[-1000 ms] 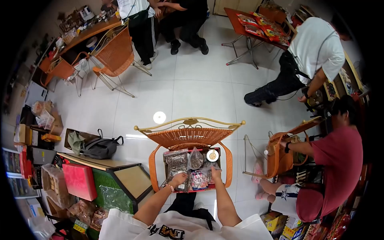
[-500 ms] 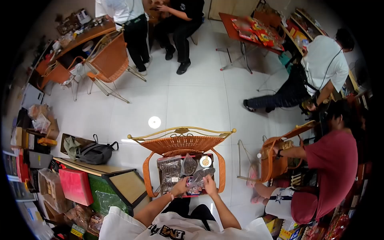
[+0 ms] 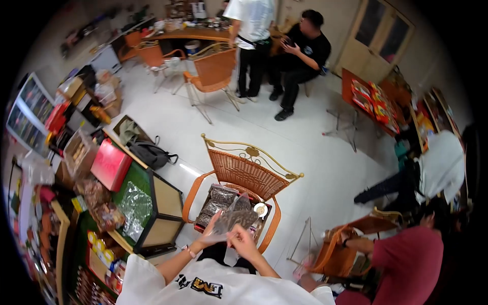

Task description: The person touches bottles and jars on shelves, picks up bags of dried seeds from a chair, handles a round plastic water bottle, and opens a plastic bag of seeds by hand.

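A clear plastic bag with dark contents is held up in front of my body, over the near edge of a woven chair. My left hand grips its left side. On its lower right side, my right hand has its fingers closed on the bag. Behind the bag, a box on the chair seat holds more clear bags of dark items and a round white-lidded container.
A person in a red shirt sits at the right by another chair. A green-topped case with a pink box stands at the left. Two people are at the back near a desk; a red table stands behind right.
The view has swung left. The bag has been lifted off the box towards my body, and both hands have moved closer together with it.
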### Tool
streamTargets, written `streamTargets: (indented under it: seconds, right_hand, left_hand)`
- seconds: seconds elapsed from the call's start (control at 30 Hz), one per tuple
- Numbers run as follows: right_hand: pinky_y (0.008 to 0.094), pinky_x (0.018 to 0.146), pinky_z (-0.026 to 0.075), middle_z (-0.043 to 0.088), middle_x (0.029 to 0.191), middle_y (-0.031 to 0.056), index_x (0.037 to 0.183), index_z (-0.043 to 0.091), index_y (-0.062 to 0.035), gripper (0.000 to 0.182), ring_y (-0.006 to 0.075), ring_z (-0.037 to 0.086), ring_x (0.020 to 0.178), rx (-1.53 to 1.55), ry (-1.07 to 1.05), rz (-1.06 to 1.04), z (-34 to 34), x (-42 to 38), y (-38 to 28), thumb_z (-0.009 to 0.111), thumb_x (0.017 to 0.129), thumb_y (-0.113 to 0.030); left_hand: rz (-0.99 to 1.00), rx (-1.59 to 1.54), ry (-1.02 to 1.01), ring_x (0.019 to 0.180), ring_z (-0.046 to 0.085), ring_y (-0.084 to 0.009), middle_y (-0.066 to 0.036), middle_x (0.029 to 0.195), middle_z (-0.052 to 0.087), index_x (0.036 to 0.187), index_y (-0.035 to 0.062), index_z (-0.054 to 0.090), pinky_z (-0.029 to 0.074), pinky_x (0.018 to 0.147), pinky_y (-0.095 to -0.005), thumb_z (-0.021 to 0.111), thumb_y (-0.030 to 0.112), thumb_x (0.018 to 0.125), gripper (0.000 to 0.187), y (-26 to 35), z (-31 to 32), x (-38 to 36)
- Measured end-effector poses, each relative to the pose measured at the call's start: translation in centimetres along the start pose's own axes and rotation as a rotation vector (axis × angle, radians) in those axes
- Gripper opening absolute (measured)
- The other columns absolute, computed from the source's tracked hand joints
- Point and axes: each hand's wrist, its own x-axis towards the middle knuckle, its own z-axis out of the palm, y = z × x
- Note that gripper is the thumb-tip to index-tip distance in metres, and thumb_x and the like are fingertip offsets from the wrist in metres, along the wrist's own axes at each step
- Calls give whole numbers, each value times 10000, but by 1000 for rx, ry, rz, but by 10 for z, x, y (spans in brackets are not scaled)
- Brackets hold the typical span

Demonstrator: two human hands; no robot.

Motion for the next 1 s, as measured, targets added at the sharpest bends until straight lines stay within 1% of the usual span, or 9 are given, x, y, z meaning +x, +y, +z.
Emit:
streamTargets:
  seconds: [0.07, 0.17, 0.33, 0.53, 0.6, 0.67, 0.8, 0.93, 1.0]
  right_hand:
    - [186, 512, 360, 486, 578, 6, 707, 390, -58, 170, 59, 473, 556, 8, -261, -61, 7, -16, -28, 482, 820, -145]
    - [190, 525, 369, 492, 598, 16, 709, 380, -56, 177, 66, 481, 568, 78, -459, -66, 22, -34, -47, 481, 822, -146]
    - [206, 556, 392, 476, 638, 42, 715, 352, -54, 187, 98, 502, 587, 450, -864, 79, 54, -66, -77, 467, 830, -147]
    - [255, 644, 410, 494, 754, 73, 751, 357, -57, 154, 157, 538, 721, 478, -1230, 199, 117, -100, -112, 476, 821, -125]
    - [270, 678, 408, 514, 786, 92, 774, 371, -50, 129, 168, 542, 756, 389, -1329, 277, 141, -117, -128, 478, 817, -110]
    - [283, 685, 411, 531, 793, 113, 805, 408, -35, 114, 182, 549, 760, 314, -1437, 229, 168, -128, -124, 480, 815, -123]
    - [284, 658, 413, 557, 757, 117, 905, 471, 9, 178, 188, 556, 727, 430, -1462, 330, 236, -164, -97, 450, 818, -145]
    - [272, 725, 383, 572, 741, 114, 1146, 368, 4, 353, 164, 533, 776, 263, -1608, 364, 300, -200, -73, 435, 805, -62]
    - [272, 747, 368, 550, 894, 134, 1189, 313, -29, 453, 161, 505, 839, 133, -1599, 185, 326, -217, -67, 488, 772, -56]
  left_hand:
    - [58, -305, 137, 1186, 228, -248, -164, 1284, 209, 1242, -10, 203, 211, 965, -326, 683, 287, 615, 844, 65, 0, -25]
    - [45, -133, 241, 1174, 247, -242, -157, 1274, 230, 1239, -3, 213, 217, 962, -323, 678, 286, 623, 825, 92, 3, -66]
    - [5, 158, 489, 1150, 285, -228, -144, 1255, 272, 1233, 9, 231, 228, 955, -316, 668, 286, 639, 787, 143, 21, -130]
    - [-114, 144, 843, 1086, 345, -220, -128, 1182, 345, 1169, 6, 309, 271, 922, -315, 640, 215, 660, 643, 186, 18, -232]
    - [-167, 102, 982, 1064, 365, -218, -122, 1157, 370, 1148, 4, 335, 285, 911, -314, 630, 192, 667, 595, 192, 20, -270]
    - [-217, 58, 1130, 1043, 385, -215, -117, 1133, 394, 1127, 3, 361, 300, 899, -313, 621, 168, 674, 548, 198, 24, -308]
    - [-302, -39, 1434, 1000, 424, -210, -107, 1083, 443, 1085, 1, 413, 328, 877, -312, 602, 121, 687, 456, 208, 37, -384]
    - [-325, -113, 1734, 957, 464, -204, -96, 1034, 492, 1042, -1, 464, 357, 855, -311, 584, 74, 701, 369, 209, 51, -456]
    - [-345, -88, 1823, 938, 478, -200, -93, 1010, 509, 1017, -3, 488, 372, 841, -310, 573, 40, 701, 329, 205, 63, -493]
